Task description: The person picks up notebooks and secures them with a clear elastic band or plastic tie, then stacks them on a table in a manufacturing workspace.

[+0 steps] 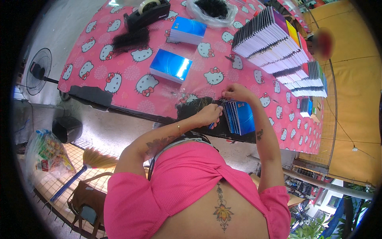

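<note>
At the table's near edge, a small stack of blue spiral notebooks [243, 117] leans together, spiral edges to the left. My left hand [209, 114] is closed just left of that stack, with a small blue piece showing below the fingers; its kind is too hidden to tell. Above the stack's top edge is my right hand [238, 93], its fingers pinched together, and whatever is between them is too small to make out. Farther off lie two more blue notebook piles, one in the middle [171, 65] and one behind it [188, 30].
Tall notebook stacks [266, 44] stand at the right on the pink patterned tablecloth [159, 105]. Black coil spirals [130, 40], a tape dispenser [147, 15] and a plastic bag of black coils [213, 10] lie at the back. A fan [38, 71] and broom [99, 158] are left.
</note>
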